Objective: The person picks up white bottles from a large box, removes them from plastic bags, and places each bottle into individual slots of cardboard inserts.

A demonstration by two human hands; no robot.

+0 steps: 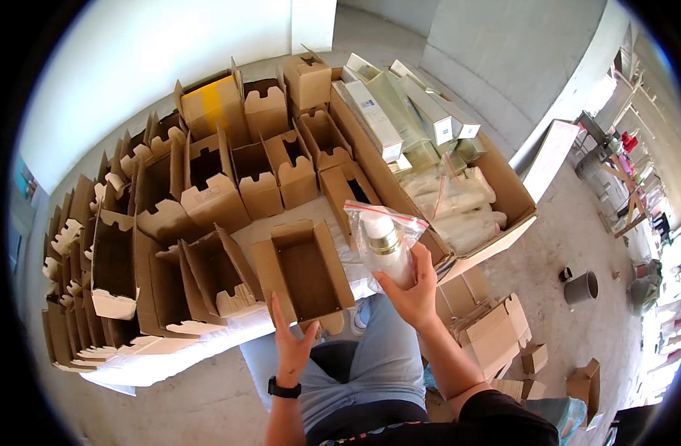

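Note:
In my right hand point(414, 286) is a white bottle point(385, 241) with a gold band and white cap, inside a clear zip bag point(353, 223) with a red seal strip. The fingers wrap round its right side and lower end. Directly left of it, an open cardboard box point(305, 279) faces up, its inside bare. My left hand point(292, 346) grips that box at its near left corner, with a finger along the left side and the thumb by the front flap. A dark band circles the left wrist.
Many open brown boxes point(206, 186) crowd the table's left and back. At right, a large carton point(522, 189) holds long white-ended boxes point(374, 123) and bagged white bottles point(459, 201). Flattened cardboard point(496, 338) and a grey bin point(581, 288) are on the floor to the right.

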